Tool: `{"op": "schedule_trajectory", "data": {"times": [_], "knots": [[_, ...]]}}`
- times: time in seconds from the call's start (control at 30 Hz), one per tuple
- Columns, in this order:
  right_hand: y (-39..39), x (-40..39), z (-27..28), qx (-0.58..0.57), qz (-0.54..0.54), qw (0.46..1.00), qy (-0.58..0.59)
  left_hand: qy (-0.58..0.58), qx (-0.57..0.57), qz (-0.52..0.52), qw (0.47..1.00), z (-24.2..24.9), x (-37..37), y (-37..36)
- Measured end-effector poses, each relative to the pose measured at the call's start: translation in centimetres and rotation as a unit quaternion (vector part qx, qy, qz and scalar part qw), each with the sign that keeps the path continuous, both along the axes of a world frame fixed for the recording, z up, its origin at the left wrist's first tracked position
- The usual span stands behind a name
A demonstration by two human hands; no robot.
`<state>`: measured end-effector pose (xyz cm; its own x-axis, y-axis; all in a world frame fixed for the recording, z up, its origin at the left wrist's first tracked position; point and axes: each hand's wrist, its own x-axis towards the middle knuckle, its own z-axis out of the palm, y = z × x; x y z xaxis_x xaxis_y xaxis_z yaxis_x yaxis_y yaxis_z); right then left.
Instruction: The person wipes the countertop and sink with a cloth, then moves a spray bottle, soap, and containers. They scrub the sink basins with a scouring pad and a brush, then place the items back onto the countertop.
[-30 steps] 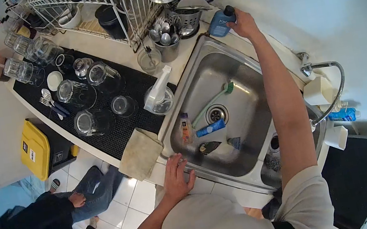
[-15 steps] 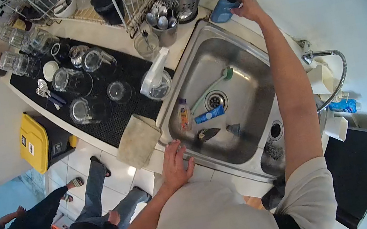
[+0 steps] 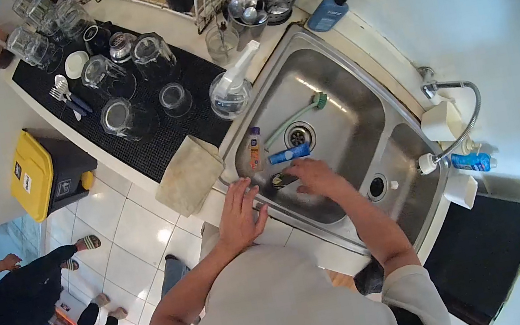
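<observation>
My left hand [image 3: 239, 216] lies on the near rim of the steel sink [image 3: 345, 130], fingers spread and holding nothing. Inside the basin, my right hand [image 3: 316, 178] reaches over a small dark packet [image 3: 282, 180]; its fingers and thumb are apart at the packet's right end, and I cannot make out whether they touch it. Just beyond lie a blue tube [image 3: 290, 154], a small bottle with a purple cap [image 3: 255, 149] and a green-handled brush [image 3: 297, 119]. On the back ledge a blue bottle [image 3: 328, 13] stands upright.
Left of the sink, a black mat [image 3: 153, 146] bears several glass mugs, a cloth [image 3: 189, 175] and a spray bottle [image 3: 231, 94]. A faucet hose [image 3: 470, 111] arches over the right basin. A yellow-lidded bin [image 3: 32, 175] and other people [image 3: 26, 294] are at lower left.
My right hand has let go of the blue bottle on the back ledge and come down into the basin. The view has shifted slightly. My left hand stays at the rim.
</observation>
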<state>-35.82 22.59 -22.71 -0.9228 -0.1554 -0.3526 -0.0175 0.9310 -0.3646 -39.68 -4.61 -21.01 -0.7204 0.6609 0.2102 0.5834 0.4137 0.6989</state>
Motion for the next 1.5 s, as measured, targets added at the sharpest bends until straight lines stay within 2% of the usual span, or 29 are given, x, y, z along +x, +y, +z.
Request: {"op": "schedule_trajectory", "data": {"times": [0.07,0.17,0.27,0.37,0.43,0.6,0.77,1.0,1.43,1.5], "knots": [[-0.1,0.7,-1.5,-0.027,-0.045,0.997,-0.063,0.0,0.006,0.003,1.0,-0.1,0.0,0.0],[3.2,0.5,-0.1,-0.101,-0.147,0.982,0.06,-0.013,0.029,0.0,1.0,0.0,0.0,0.0],[6.8,-1.1,4.7,-0.24,-0.263,0.934,0.018,-0.01,0.023,-0.003,1.0,0.0,0.1,-0.1],[10.0,-2.8,9.2,-0.134,-0.298,0.934,0.143,-0.004,0.012,0.002,1.0,0.0,0.1,-0.1],[12.1,-4.4,11.3,-0.065,-0.314,0.916,0.241,-0.004,0.014,0.001,1.0,0.2,0.1,0.0],[17.4,-9.5,14.9,0.049,-0.308,0.89,0.332,-0.001,0.014,-0.004,1.0,0.1,0.0,0.0],[23.1,-14.8,12.0,0.064,-0.287,0.893,0.341,-0.006,0.014,-0.002,1.0,0.0,0.0,0.1],[25.1,-19.5,10.4,0.101,-0.25,0.915,0.299,-0.017,0.006,-0.006,1.0,-0.2,0.0,0.2],[26.6,-19.6,10.3,0.127,-0.224,0.931,0.259,-0.015,-0.009,-0.014,1.0,-0.3,-0.1,0.3],[26.5,-19.6,10.5,0.12,-0.245,0.933,0.236,-0.013,-0.01,-0.013,1.0,-0.4,-0.1,0.2]]}}
